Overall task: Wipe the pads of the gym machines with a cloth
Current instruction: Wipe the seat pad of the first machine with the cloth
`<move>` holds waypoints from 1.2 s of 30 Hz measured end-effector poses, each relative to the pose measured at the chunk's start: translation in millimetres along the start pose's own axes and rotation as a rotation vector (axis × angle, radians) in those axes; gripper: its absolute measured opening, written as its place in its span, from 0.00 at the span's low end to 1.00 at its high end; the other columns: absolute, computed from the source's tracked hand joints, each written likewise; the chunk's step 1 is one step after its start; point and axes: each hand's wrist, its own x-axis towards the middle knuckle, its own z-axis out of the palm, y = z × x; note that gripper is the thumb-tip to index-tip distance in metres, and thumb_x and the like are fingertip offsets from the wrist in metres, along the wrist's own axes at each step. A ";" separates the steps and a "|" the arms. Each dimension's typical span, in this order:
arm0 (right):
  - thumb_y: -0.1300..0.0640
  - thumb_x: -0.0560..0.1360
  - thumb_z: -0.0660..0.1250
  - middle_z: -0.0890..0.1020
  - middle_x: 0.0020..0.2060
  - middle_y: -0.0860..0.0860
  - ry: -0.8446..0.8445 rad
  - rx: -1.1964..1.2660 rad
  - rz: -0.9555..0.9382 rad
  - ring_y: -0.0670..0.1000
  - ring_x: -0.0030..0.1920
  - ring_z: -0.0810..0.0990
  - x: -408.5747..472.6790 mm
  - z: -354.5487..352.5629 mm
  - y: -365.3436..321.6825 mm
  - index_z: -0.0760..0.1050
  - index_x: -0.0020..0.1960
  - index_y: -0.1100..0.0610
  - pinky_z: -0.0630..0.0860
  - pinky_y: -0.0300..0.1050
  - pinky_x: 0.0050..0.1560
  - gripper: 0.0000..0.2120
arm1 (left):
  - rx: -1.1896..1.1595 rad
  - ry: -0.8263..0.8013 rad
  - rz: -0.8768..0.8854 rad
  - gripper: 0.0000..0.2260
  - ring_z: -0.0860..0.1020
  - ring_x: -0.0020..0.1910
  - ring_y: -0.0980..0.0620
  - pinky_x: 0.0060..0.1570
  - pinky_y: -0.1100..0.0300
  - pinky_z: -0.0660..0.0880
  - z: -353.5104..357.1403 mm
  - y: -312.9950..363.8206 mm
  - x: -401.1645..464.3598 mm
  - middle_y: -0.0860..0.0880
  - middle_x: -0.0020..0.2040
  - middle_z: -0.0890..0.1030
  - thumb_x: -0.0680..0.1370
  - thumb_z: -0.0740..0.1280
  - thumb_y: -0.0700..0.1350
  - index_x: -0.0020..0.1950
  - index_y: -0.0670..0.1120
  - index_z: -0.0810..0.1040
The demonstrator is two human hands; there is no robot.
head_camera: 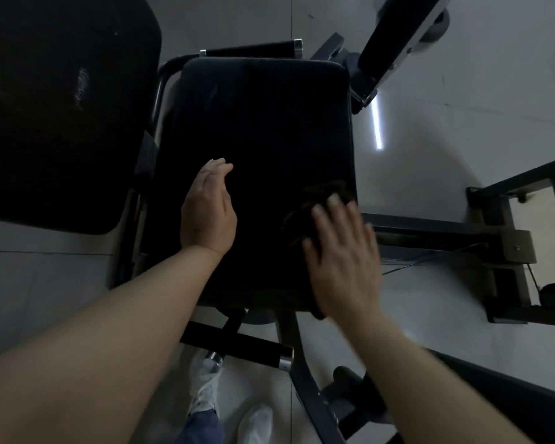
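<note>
While the right hand [343,251] lies flat with its fingers spread on a dark cloth [305,213], pressing it onto the black seat pad [263,129], the left hand [207,209] rests edge-on on the same pad with its fingers straight and together, holding nothing. The right grip is wide open too: the fingers lie straight over the cloth and do not curl round it. The cloth is bunched near the pad's right edge, in the nearer half, and shows past the fingertips and to the left of the hand; it is dark and blurred, so its exact outline is hard to tell. The two hands are well apart on the pad, the left near the middle-left. A second, larger black pad [55,107] stands to the left of the seat pad. Below the near end of the seat a black roller bar [237,344] with metal caps crosses the frame, and beneath it show white shoes [205,389] on the pale floor [462,91]. A dark metal frame [510,251] stands at the right
</note>
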 end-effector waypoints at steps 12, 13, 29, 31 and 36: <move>0.47 0.80 0.51 0.56 0.76 0.54 0.093 -0.007 0.076 0.57 0.76 0.50 -64.3 30.3 -22.0 0.56 0.76 0.50 0.52 0.57 0.74 0.25 | -0.063 -0.010 0.013 0.15 0.67 0.70 0.49 0.67 0.65 0.60 0.6 -4.7 1.1 0.43 0.68 0.72 0.81 0.55 0.36 0.65 0.41 0.73; 0.48 0.80 0.52 0.58 0.75 0.53 0.091 -0.020 0.051 0.56 0.76 0.51 -63.3 32.1 -29.2 0.57 0.75 0.50 0.52 0.57 0.73 0.25 | -0.069 -0.007 0.015 0.15 0.67 0.70 0.49 0.67 0.65 0.60 0.4 -4.4 0.6 0.43 0.68 0.73 0.81 0.55 0.36 0.65 0.41 0.73; 0.59 0.78 0.57 0.69 0.71 0.52 0.301 0.605 0.131 0.51 0.70 0.66 62.6 -26.8 -41.2 0.70 0.69 0.57 0.66 0.54 0.70 0.20 | 0.016 -0.121 0.205 0.21 0.63 0.73 0.43 0.69 0.46 0.65 -13.4 63.4 -41.3 0.40 0.71 0.68 0.78 0.55 0.47 0.68 0.41 0.71; 0.60 0.78 0.60 0.66 0.72 0.52 0.249 0.508 0.208 0.52 0.71 0.65 93.6 -32.3 -21.1 0.68 0.70 0.58 0.64 0.49 0.70 0.20 | 0.321 -0.277 0.094 0.30 0.59 0.74 0.39 0.70 0.42 0.62 10.1 68.9 -48.2 0.38 0.75 0.61 0.78 0.51 0.58 0.74 0.40 0.63; 0.56 0.80 0.56 0.55 0.77 0.53 0.098 0.255 0.172 0.52 0.76 0.53 174.0 -29.9 -6.8 0.58 0.76 0.57 0.49 0.46 0.74 0.24 | 0.470 -0.337 -0.098 0.33 0.58 0.74 0.37 0.69 0.43 0.52 34.6 69.5 -30.5 0.38 0.76 0.59 0.76 0.49 0.61 0.74 0.40 0.60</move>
